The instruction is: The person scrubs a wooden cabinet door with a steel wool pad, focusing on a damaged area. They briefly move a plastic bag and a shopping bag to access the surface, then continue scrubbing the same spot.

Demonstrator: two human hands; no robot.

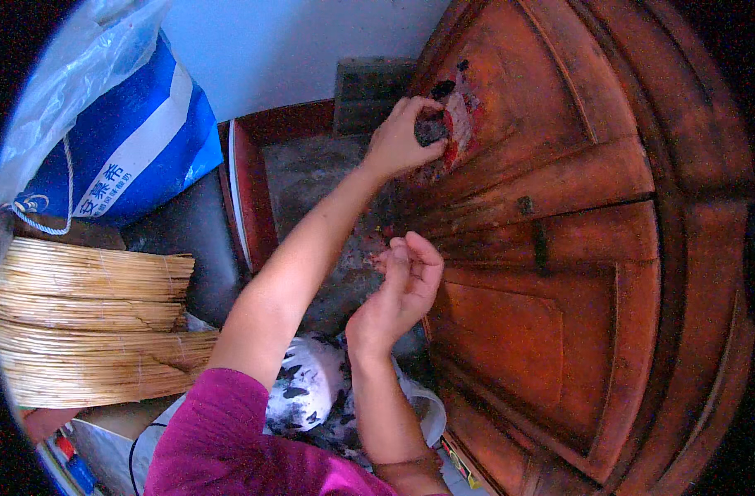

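My left hand (401, 139) reaches far forward to the upper wooden cabinet door (526, 107). Its thumb and fingers are closed round a dark grey wad (431, 130), too blurred to tell its kind. Right beside the wad, a torn, patchy sticker (458, 120) in pale and red clings to the door. Lower and nearer, my right hand (401, 285) is held with fingers curled and thumb drawn in, close to the lower cabinet door (510, 322). Small reddish bits show at its fingertips; what it holds, if anything, is hidden.
Bundled thin wooden sticks (92, 322) are stacked at the left, below a blue and white bag (138, 132) with a rope handle. A grey vent-like panel (369, 87) is at the back. Beneath my arms lies white cloth with black butterflies (307, 384). A red-brown board (253, 190) edges the floor.
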